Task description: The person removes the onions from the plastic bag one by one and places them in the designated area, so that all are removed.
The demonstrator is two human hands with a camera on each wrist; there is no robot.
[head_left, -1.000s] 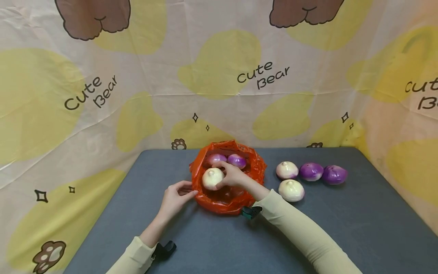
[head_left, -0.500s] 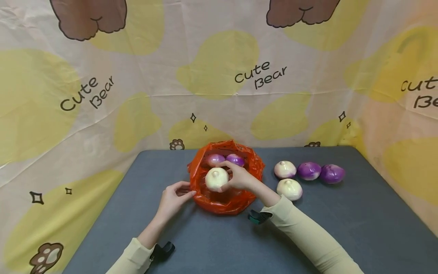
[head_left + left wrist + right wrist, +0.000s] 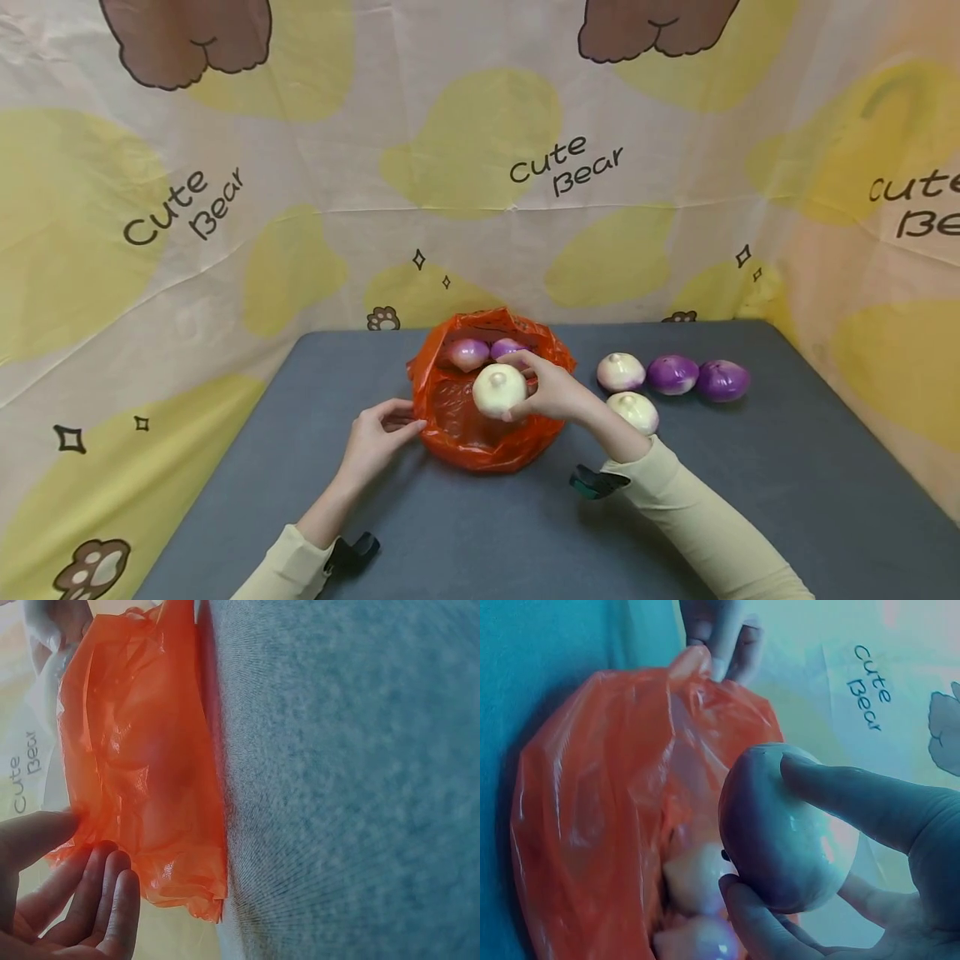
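Observation:
My right hand (image 3: 551, 392) holds a pale onion (image 3: 498, 392) between thumb and fingers, over the right part of the orange plastic bag's opening. In the right wrist view the onion (image 3: 780, 832) shows a purplish side and overlaps the bag's mouth. The bag (image 3: 457, 454) stands with its top spread wide. At its left rim, my left hand (image 3: 375, 437) pinches the plastic between thumb and fingers; the left wrist view shows the bag's side (image 3: 150, 765) beyond the fingertips. Inside the bag lie two purple-and-white onions, one (image 3: 469, 354) in plain sight and another (image 3: 506, 347) partly behind my right fingers.
To the right of the bag, two pale onions (image 3: 621, 372) and two purple ones (image 3: 672, 375) lie grouped on the grey table (image 3: 480, 542). The nearer pale onion (image 3: 633, 410) is partly behind my right forearm. A printed cloth (image 3: 465, 142) hangs behind the table.
My right hand has lifted the pale onion and carried it rightward, from the bag's left side to its right. The left hand stays at the rim. The head view has shifted slightly.

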